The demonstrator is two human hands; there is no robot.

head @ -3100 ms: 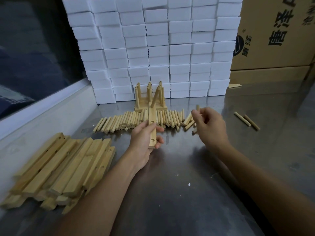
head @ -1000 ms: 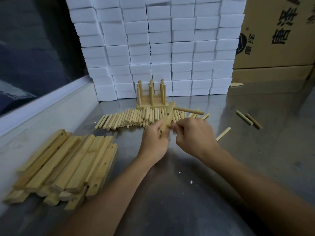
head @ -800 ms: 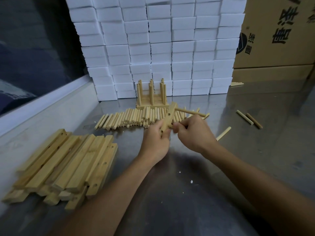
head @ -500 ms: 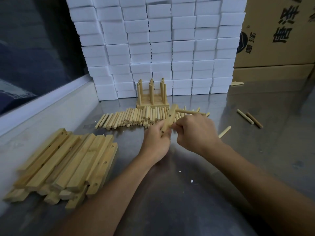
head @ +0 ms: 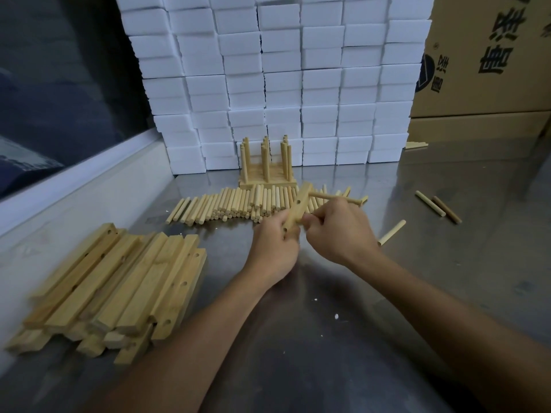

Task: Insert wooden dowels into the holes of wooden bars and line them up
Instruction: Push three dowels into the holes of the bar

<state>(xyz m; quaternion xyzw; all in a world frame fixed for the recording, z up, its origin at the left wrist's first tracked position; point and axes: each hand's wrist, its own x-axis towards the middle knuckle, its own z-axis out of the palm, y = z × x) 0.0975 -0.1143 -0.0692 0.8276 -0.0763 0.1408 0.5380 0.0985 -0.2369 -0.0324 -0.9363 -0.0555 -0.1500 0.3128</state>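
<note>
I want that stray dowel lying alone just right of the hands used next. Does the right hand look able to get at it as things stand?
Probably yes, once freed. The stray dowel lies alone on bare table, nothing over it, beside the right hand. But that hand is curled at the bar, apparently busy.

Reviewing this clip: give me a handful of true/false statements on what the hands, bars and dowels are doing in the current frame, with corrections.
1. The left hand grips a wooden bar. True.
2. The held bar has no dowel in it yet. False: one dowel already sticks out of its far end, pointing right.
3. The pile of empty bars lies to the person's left. True.
4. The finished bars with upright dowels stand by the cardboard box. False: they stand against the white foam blocks.
5. Both hands are empty. False: the right hand works at the bar too; what its fingers hold is hidden.
</note>
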